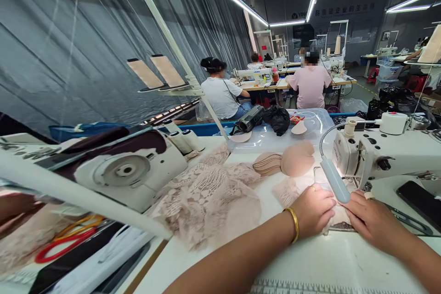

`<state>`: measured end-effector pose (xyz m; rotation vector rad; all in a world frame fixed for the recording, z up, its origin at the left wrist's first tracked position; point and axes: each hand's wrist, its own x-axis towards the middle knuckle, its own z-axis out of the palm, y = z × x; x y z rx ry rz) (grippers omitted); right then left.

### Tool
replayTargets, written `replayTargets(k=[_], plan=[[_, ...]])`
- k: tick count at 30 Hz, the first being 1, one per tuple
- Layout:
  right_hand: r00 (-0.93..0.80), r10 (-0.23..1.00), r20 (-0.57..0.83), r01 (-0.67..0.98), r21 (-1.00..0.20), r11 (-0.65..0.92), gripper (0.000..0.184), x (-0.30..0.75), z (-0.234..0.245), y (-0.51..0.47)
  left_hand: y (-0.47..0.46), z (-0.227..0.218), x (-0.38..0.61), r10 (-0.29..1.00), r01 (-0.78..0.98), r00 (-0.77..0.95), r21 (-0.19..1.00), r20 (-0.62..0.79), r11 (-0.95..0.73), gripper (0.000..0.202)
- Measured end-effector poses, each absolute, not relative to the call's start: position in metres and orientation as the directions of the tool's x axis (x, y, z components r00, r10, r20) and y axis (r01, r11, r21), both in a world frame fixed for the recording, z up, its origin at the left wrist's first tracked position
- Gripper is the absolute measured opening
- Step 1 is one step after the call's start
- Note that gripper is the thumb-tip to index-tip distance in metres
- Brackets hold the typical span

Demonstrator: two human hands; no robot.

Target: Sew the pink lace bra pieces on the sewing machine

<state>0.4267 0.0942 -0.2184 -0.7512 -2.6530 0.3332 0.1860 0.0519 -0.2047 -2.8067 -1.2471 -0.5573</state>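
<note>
At the sewing machine (pixel 347 154), my left hand (pixel 314 211) has its fingers curled and pressed on a beige fabric piece (pixel 339 217). My right hand (pixel 374 218) grips the same piece from the right, fingers close together near the needle area. The lamp (pixel 335 180) partly covers the gap between my hands, so the needle and most of the cloth are hidden. Left of my hands lies a loose heap of beige lace (pixel 206 197). Behind them are a fanned stack of beige cup pieces (pixel 267 164) and a rounded beige piece (pixel 298 160).
A clear plastic bin lid (pixel 320 131) stands behind, with a black bag (pixel 276 119) on it. A dark phone (pixel 418 202) lies right. Red-handled scissors (pixel 65 243) and a second machine (pixel 124 167) are left. A ruler (pixel 310 287) edges the table. Co-workers sit ahead.
</note>
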Motion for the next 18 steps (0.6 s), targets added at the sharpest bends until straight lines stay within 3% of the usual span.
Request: replayTargets(k=[7, 14, 18], plan=[[-0.763, 0.59, 0.264, 0.52, -0.292, 0.803, 0.028, 0.424, -0.222, 0.097, 0.065, -0.204, 0.181, 0.7, 0.693, 0.64, 0.155, 0.318, -0.704, 0.011], [-0.77, 0.528, 0.358, 0.445, -0.291, 0.847, 0.031, 0.429, -0.225, 0.098, 0.069, -0.203, 0.179, 0.691, 0.674, 0.645, 0.183, 0.327, -0.716, 0.013], [-0.785, 0.521, 0.336, 0.448, -0.273, 0.851, 0.032, 0.43, -0.224, 0.097, 0.068, -0.202, 0.179, 0.7, 0.677, 0.642, 0.195, 0.313, -0.709, 0.016]])
